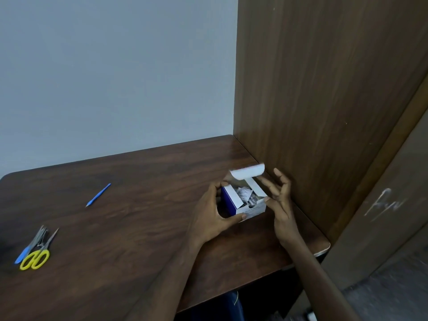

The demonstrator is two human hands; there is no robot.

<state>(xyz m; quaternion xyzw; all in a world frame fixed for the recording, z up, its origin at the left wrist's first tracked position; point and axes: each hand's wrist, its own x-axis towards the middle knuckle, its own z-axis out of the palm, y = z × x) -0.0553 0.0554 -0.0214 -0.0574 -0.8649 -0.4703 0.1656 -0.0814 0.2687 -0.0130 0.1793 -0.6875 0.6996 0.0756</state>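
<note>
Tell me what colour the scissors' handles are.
Yellow: the scissors handles show best in the head view.

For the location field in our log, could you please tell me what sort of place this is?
Probably a study or office nook: a dark wooden desk set against a plain pale wall and a tall wooden side panel, with yellow-handled scissors and a slim blue tool lying on it.

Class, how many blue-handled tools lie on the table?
2. The lone blue tool lies by itself toward the middle of the table. The second blue tool lies at the near left, beside the yellow scissors. That pile may hide more.
</note>
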